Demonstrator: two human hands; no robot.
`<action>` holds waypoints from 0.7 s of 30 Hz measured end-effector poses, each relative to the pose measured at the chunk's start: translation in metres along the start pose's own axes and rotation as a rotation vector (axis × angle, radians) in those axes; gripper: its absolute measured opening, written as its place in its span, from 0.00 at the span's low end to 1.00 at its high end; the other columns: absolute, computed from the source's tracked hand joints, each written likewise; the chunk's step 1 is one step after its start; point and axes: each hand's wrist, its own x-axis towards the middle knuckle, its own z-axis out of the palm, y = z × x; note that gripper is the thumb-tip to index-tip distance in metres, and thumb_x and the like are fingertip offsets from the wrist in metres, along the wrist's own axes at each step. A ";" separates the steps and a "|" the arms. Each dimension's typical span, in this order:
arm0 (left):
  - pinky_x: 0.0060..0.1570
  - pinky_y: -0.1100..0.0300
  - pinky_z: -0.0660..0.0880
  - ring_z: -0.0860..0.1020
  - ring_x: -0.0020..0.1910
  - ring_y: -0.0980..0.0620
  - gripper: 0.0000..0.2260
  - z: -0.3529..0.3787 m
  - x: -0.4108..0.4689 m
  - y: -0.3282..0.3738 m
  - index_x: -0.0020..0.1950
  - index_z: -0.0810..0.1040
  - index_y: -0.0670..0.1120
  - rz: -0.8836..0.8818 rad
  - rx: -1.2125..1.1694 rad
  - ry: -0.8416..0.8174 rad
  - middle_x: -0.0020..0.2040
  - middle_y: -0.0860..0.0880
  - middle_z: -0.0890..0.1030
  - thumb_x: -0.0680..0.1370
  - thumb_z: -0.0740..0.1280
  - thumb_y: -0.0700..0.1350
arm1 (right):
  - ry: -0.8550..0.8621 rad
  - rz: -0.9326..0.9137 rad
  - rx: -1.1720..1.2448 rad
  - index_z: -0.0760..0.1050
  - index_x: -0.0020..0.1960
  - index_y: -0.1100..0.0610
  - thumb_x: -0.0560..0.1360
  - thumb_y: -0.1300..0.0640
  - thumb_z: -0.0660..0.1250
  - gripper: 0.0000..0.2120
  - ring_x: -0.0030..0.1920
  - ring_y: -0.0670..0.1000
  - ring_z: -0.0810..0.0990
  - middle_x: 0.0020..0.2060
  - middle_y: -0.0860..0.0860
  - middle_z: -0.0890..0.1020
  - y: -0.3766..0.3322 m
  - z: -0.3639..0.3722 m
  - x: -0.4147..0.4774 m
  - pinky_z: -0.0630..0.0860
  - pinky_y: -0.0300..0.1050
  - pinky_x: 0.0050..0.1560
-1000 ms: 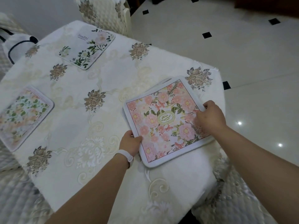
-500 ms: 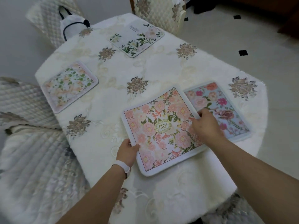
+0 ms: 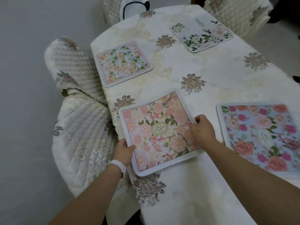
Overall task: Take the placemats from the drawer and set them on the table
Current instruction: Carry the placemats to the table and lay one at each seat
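A pink floral placemat [image 3: 155, 132] lies near the table's left front corner, its left edge reaching over the table edge. My left hand [image 3: 124, 149] grips its near left edge, and my right hand [image 3: 202, 131] pinches its right edge. A blue placemat with pink roses [image 3: 263, 137] lies flat to the right. Farther back lie a pale green-and-peach placemat [image 3: 123, 63] and a white placemat with green leaves [image 3: 202, 36]. All rest on the cream embroidered tablecloth [image 3: 219, 88].
A quilted cream chair [image 3: 78, 127] stands against the table's left side, below the pink mat's overhang. Another covered chair [image 3: 235, 13] stands at the far right. A white bag with dark trim [image 3: 134, 7] sits at the far end. Grey floor lies at left.
The pink placemat has slid left across the table in both hands, off the blue placemat it covered. The view swung left, bringing the left chair into sight.
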 end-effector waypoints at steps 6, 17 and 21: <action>0.44 0.55 0.74 0.77 0.47 0.47 0.07 -0.016 0.021 0.004 0.54 0.72 0.45 0.006 -0.010 0.057 0.48 0.48 0.77 0.79 0.63 0.36 | -0.036 -0.024 -0.021 0.70 0.50 0.57 0.74 0.61 0.60 0.05 0.41 0.54 0.76 0.41 0.50 0.77 -0.021 0.028 0.010 0.70 0.47 0.36; 0.33 0.60 0.70 0.76 0.42 0.53 0.05 -0.019 0.039 -0.001 0.54 0.72 0.48 0.082 0.166 0.037 0.45 0.52 0.77 0.79 0.64 0.41 | -0.032 -0.066 -0.073 0.72 0.58 0.59 0.76 0.63 0.60 0.11 0.43 0.52 0.73 0.46 0.50 0.75 -0.018 0.037 0.025 0.67 0.45 0.42; 0.37 0.58 0.73 0.78 0.43 0.51 0.05 -0.023 0.049 -0.002 0.53 0.74 0.48 0.098 0.250 -0.020 0.46 0.51 0.80 0.78 0.66 0.43 | -0.021 -0.053 -0.101 0.72 0.64 0.61 0.77 0.62 0.60 0.16 0.51 0.55 0.75 0.53 0.54 0.77 -0.014 0.038 0.033 0.67 0.43 0.48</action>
